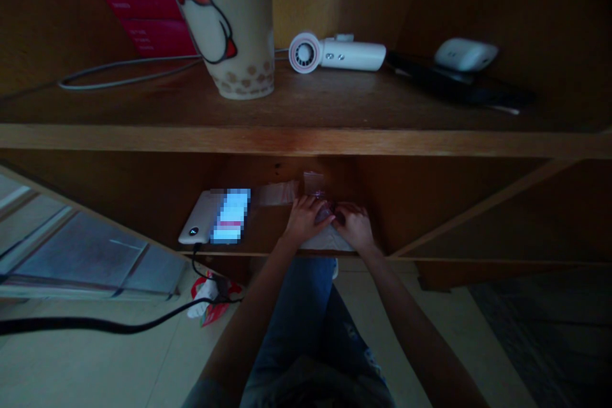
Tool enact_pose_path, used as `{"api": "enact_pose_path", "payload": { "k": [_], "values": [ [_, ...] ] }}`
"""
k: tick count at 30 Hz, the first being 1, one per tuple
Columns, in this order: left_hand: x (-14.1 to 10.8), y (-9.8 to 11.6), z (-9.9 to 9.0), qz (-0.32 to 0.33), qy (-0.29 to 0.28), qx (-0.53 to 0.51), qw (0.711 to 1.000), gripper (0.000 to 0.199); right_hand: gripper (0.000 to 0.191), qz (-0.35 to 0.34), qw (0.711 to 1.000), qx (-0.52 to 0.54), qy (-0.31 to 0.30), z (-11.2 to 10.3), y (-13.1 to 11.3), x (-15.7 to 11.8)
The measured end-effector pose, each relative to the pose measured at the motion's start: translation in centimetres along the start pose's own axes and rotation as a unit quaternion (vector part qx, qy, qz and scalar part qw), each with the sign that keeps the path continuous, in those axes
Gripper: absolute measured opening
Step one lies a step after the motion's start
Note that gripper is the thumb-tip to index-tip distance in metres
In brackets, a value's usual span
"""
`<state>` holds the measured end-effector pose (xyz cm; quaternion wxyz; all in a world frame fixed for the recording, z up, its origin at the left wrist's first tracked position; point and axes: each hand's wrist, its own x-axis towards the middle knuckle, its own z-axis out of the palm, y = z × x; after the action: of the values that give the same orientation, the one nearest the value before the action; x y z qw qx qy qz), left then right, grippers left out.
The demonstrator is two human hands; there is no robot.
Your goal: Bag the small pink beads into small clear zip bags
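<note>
My left hand [306, 220] and my right hand [356, 226] meet on a wooden desk surface under a shelf. Their fingers curl over a small dark object [327, 212], which they partly hide. A clear plastic packet [313, 183] stands just beyond the fingers. A pale sheet or bag [327, 241] lies beneath my palms. To the left, a strip of clear film [275, 194] stretches towards a white power bank [196, 220]. A lit, pixelated phone screen [232, 217] lies against it.
On the shelf above stand a tall printed cup [239, 13], a white handheld fan [335, 52] and a white case [466, 54] beside a dark flat item [454, 86]. The shelf's wooden edge [306, 139] spans the view. A black cable [119, 324] runs past a red-and-white bag [208, 299] below.
</note>
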<state>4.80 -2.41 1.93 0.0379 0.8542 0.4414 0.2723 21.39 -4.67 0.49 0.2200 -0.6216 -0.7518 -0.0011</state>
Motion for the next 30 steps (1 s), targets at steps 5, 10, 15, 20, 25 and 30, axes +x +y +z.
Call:
{"api": "enact_pose_path", "payload": {
  "k": [5, 10, 15, 20, 25, 30],
  "values": [
    [0.0, -0.1, 0.1, -0.001, -0.003, 0.006, 1.000, 0.041, 0.013, 0.013, 1.000, 0.016, 0.022, 0.0, 0.1, 0.0],
    [0.0, -0.1, 0.1, 0.002, -0.010, 0.011, 1.000, 0.043, 0.011, 0.040, 0.996, 0.065, 0.043, -0.1, 0.3, 0.0],
    [0.0, -0.2, 0.2, 0.013, -0.020, 0.008, 1.000, 0.045, 0.011, 0.043, 0.983, 0.168, 0.058, 0.0, 0.8, 0.0],
    [0.0, -0.3, 0.3, 0.034, -0.038, 0.004, 0.999, 0.049, 0.011, 0.009, 0.964, 0.260, 0.047, 0.0, 1.0, 0.0],
    [0.0, -0.2, 0.3, 0.047, -0.040, -0.005, 0.998, 0.050, 0.009, -0.008, 0.949, 0.315, 0.020, -0.1, 1.1, -0.1],
    [0.0, -0.1, 0.1, 0.060, -0.054, -0.006, 0.997, 0.051, 0.010, -0.018, 0.939, 0.342, -0.001, 0.1, 1.2, -0.1]
  ]
}}
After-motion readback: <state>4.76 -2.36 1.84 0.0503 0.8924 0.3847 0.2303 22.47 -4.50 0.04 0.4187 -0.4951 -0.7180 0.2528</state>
